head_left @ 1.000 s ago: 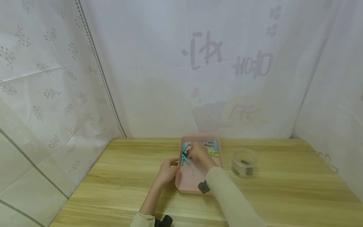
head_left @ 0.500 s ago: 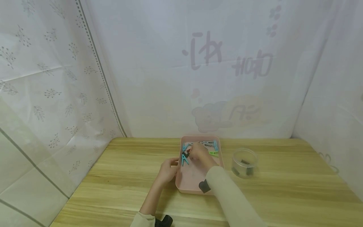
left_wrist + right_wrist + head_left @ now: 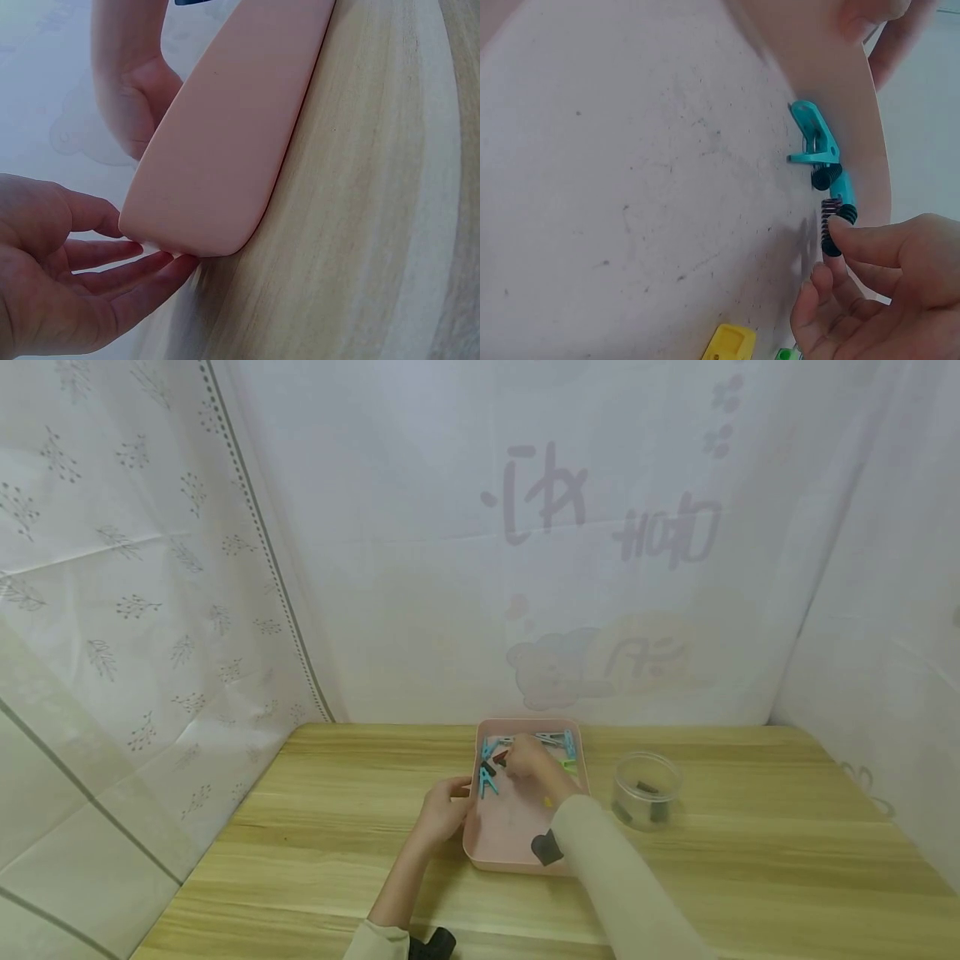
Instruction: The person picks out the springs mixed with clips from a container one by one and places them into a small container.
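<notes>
My left hand (image 3: 444, 811) lay against the left wall of the pink tray (image 3: 501, 858), fingers (image 3: 112, 255) straight and slightly apart, their tips touching the tray's rounded near corner. It gripped nothing.

My right hand (image 3: 529, 758) was inside the tray, toward its far end. Thumb and forefinger (image 3: 870, 244) were pinched on a small dark spring (image 3: 830, 229). The spring stood just beside a teal peg (image 3: 816, 139) that lay along the tray's left wall; whether the two touched, I could not tell. The other fingers were curled under the palm.

More pegs (image 3: 561, 742), teal and green, lay at the tray's far end. A yellow piece (image 3: 730, 345) lay on the tray floor near my wrist.

A clear jar (image 3: 647, 790) with dark parts inside stood on the table (image 3: 337, 793), right of the tray and apart from it.
</notes>
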Demonstrator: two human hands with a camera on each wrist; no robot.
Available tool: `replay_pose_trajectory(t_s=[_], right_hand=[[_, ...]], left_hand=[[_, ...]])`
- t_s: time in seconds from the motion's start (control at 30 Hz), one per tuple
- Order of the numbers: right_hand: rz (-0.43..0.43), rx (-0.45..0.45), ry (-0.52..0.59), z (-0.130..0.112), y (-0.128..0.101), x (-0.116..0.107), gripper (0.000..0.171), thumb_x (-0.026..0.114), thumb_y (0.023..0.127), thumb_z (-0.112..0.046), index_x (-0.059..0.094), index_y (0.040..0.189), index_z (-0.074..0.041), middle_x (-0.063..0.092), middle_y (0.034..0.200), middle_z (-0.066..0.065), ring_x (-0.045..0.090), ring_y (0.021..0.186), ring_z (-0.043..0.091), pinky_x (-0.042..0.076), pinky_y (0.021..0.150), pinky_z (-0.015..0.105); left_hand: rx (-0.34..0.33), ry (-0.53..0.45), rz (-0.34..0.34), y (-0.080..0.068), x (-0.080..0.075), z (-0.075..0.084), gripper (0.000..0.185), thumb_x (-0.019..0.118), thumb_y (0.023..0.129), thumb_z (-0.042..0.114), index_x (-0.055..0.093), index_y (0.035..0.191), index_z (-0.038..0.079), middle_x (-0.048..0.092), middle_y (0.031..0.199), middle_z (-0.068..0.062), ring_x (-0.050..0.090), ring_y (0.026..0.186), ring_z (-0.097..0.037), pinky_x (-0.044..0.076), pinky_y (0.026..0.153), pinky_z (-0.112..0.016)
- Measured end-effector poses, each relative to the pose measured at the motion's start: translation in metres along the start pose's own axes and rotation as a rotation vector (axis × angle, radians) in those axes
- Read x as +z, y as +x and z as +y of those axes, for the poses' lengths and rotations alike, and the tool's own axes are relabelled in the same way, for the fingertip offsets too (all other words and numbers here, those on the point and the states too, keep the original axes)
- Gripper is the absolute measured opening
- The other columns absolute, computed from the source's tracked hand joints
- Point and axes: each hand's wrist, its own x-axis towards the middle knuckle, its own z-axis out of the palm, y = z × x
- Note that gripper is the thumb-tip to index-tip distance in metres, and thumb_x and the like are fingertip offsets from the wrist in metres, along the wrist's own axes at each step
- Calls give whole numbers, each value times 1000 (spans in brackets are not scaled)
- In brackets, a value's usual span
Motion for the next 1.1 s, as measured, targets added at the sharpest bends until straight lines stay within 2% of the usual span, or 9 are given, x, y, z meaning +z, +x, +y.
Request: replay_pose_trajectory(t_s=[0.27, 0.33, 0.43, 0.47, 0.53, 0.6, 0.73, 0.9, 1.1], right_hand=[[1, -28, 94, 2, -11, -6, 48, 69, 90, 6, 38, 58, -11, 30, 57, -2, 30, 51, 12, 30, 49, 24], [13, -40, 92, 3, -15, -7, 37, 71, 91, 5, 49, 62, -5, 39, 62, 0, 31, 53, 12, 31, 49, 24], [19, -37, 90, 4, -19, -8, 8, 70, 94, 3, 69, 87, 8, 60, 81, 8, 35, 56, 13, 34, 51, 23], [21, -35, 90, 4, -20, -8, 7, 70, 95, 3, 72, 97, 9, 63, 89, 10, 37, 56, 13, 36, 51, 23], [18, -16, 106, 5, -21, -10, 23, 69, 95, 2, 74, 117, 8, 67, 101, 12, 38, 58, 14, 37, 52, 23], [12, -9, 93, 5, -22, -11, 22, 67, 96, 2, 75, 117, 6, 64, 95, 13, 37, 56, 14, 36, 52, 23], [15, -23, 79, 6, -23, -14, 27, 65, 98, 1, 72, 124, 7, 67, 101, 15, 42, 59, 14, 40, 54, 23], [35, -85, 67, 6, -25, -16, 32, 65, 98, 0, 67, 127, 13, 70, 127, 26, 53, 72, 16, 46, 61, 22], [59, -100, 97, 3, -29, -17, 26, 66, 98, 0, 67, 121, 13, 71, 116, 25, 60, 69, 21, 47, 55, 22]], left_hand=[[-7, 8, 2, 0, 0, 0, 45, 58, 99, 2, 57, 140, -15, 63, 128, -36, 73, 102, -37, 65, 79, -41], [-8, 7, 3, 0, 0, 0, 45, 58, 99, 2, 57, 140, -15, 64, 127, -36, 73, 101, -36, 65, 79, -41], [-5, 6, 2, 0, 0, 0, 45, 58, 99, 1, 57, 140, -16, 64, 127, -36, 73, 101, -36, 65, 79, -41], [-4, 4, 1, 0, 0, 0, 45, 57, 98, 1, 57, 140, -16, 64, 127, -36, 73, 100, -36, 65, 79, -41], [-3, 1, -2, 0, 0, 0, 45, 57, 98, 1, 57, 140, -16, 64, 126, -35, 73, 99, -36, 65, 79, -41], [0, 0, -4, 0, 0, 0, 45, 57, 98, 1, 57, 140, -16, 64, 125, -35, 73, 98, -35, 65, 78, -41], [12, 0, -3, -1, -1, 0, 45, 58, 98, 1, 58, 139, -16, 65, 124, -35, 73, 97, -36, 65, 78, -42], [14, -8, -5, -3, -1, 1, 45, 58, 97, 1, 57, 140, -15, 64, 125, -35, 73, 97, -36, 65, 78, -43], [13, -23, -13, -3, -1, 2, 46, 58, 98, 2, 56, 141, -15, 64, 125, -35, 73, 97, -37, 65, 79, -44]])
